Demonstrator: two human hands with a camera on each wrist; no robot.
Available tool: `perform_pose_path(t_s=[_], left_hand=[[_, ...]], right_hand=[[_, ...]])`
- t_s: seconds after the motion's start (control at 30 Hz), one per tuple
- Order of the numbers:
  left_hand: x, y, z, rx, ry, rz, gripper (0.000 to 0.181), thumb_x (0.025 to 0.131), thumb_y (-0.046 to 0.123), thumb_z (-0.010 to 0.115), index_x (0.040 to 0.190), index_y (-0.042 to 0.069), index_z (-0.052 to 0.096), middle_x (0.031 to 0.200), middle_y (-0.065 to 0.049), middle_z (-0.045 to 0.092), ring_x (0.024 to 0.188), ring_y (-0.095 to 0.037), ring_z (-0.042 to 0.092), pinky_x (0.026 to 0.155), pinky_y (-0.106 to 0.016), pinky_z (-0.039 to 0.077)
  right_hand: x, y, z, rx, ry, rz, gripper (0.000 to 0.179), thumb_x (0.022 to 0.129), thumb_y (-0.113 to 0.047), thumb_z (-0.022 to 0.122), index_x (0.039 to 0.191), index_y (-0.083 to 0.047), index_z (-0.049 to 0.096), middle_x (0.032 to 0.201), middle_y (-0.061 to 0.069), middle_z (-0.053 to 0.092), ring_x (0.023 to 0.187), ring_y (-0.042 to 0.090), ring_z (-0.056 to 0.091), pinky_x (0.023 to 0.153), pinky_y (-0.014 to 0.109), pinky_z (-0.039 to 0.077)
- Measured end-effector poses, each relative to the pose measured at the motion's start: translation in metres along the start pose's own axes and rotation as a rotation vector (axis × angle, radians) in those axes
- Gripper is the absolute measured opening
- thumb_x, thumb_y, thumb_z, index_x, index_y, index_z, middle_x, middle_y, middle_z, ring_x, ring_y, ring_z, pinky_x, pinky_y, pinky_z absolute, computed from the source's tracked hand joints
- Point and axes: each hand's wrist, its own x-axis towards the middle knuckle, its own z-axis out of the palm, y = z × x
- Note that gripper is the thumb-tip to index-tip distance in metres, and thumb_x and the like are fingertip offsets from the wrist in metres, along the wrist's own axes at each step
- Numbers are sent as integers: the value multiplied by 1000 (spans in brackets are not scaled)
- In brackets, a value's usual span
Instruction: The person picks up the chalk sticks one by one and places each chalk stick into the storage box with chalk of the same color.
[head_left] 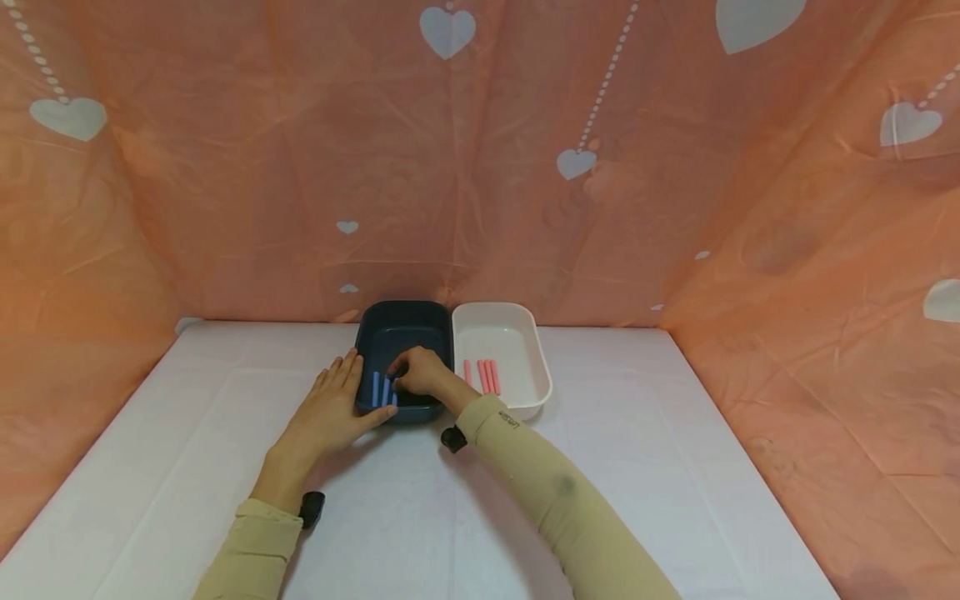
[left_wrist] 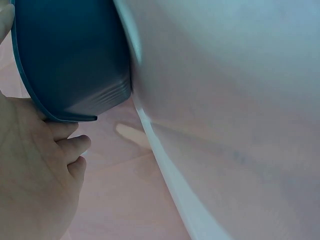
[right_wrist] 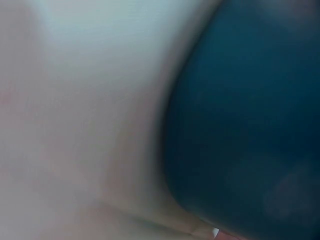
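Observation:
In the head view a dark blue tray (head_left: 405, 312) stands near the back of the table, with several short blue sticks (head_left: 376, 388), like chalk, at its front left. My left hand (head_left: 330, 412) rests along the tray's left side, fingers extended and thumb at the front rim. The left wrist view shows that left hand (left_wrist: 37, 165) against the tray's outer wall (left_wrist: 75, 65). My right hand (head_left: 422, 371) reaches inside the tray, its curled fingertips pinching a blue stick that they largely hide. A blurred dark blue tray wall (right_wrist: 240, 125) fills much of the right wrist view.
A white tray (head_left: 538, 367) touches the dark one on its right and holds several pink sticks (head_left: 483, 377). The white-covered table (head_left: 375, 533) is bounded by an orange cloth (head_left: 487, 233) with heart patterns at the back and sides.

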Motion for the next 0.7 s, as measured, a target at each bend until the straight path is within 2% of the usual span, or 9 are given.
perform_pose_path(t_s=[0.23, 0.37, 0.7], left_hand=[[1, 1, 0, -3, 0, 8, 112, 96, 68, 59, 159, -15, 17, 169, -32, 12, 154, -54, 14, 125, -64, 12], [1, 1, 0, -5, -3, 15, 112, 96, 67, 59, 159, -15, 17, 168, -32, 12, 154, -54, 14, 125, -65, 12], [-1, -4, -2, 33, 25, 27, 112, 96, 69, 59, 159, -14, 19, 168, -33, 15, 154, -54, 15, 125, -64, 13]], right_hand=[[-2, 0, 0, -10, 12, 0, 28, 90, -12, 80, 118, -9, 79, 117, 4, 77, 113, 19, 68, 99, 24, 51], [-5, 0, 0, -23, 37, -27, 28, 92, -12, 78, 120, -9, 77, 117, 4, 76, 112, 17, 68, 97, 23, 52], [-19, -6, -4, 43, 167, -131, 27, 95, -14, 75, 122, -9, 76, 116, 8, 69, 98, 15, 69, 83, 20, 54]])
